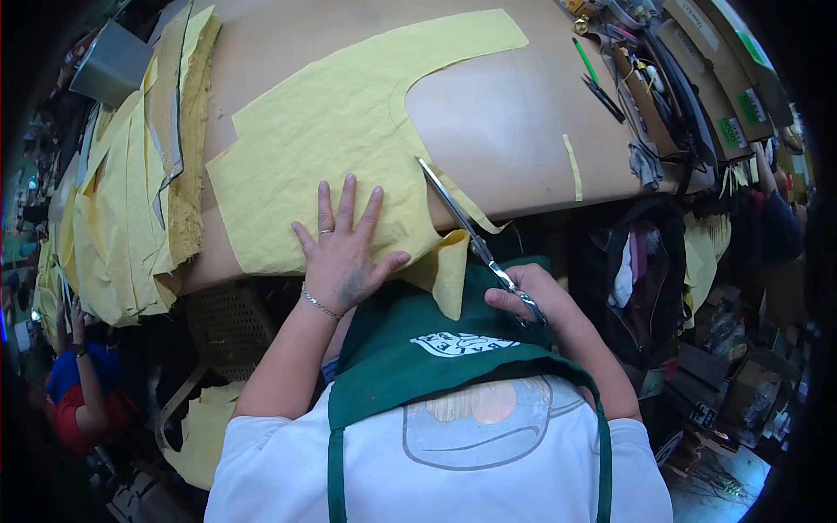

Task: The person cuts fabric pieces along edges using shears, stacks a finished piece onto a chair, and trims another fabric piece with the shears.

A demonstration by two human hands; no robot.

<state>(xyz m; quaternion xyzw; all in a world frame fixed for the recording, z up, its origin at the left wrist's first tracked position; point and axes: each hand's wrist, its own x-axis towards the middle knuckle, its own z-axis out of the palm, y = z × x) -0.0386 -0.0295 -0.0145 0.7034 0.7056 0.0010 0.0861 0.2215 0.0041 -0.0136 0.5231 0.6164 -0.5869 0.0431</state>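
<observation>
A yellow fabric piece (323,113) with a curved edge lies over the table, and its near corner folds down past the table's front edge. My left hand (346,248) rests on it with fingers spread, palm down. In my right hand (529,296) are long metal scissors (466,222), held by the handles. Their tip reaches the fabric's right edge, and the blades look nearly closed. A narrow yellow strip (475,212) hangs beside the blades; whether it is still joined to the piece I cannot tell.
Stacked yellow fabric (122,209) covers the table's left end. A loose yellow strip (573,167) lies on the tabletop (497,113). Toward the back right are black snips (603,98), a green pen (582,59) and cardboard boxes (697,52). A person in red and blue (83,383) is at far left.
</observation>
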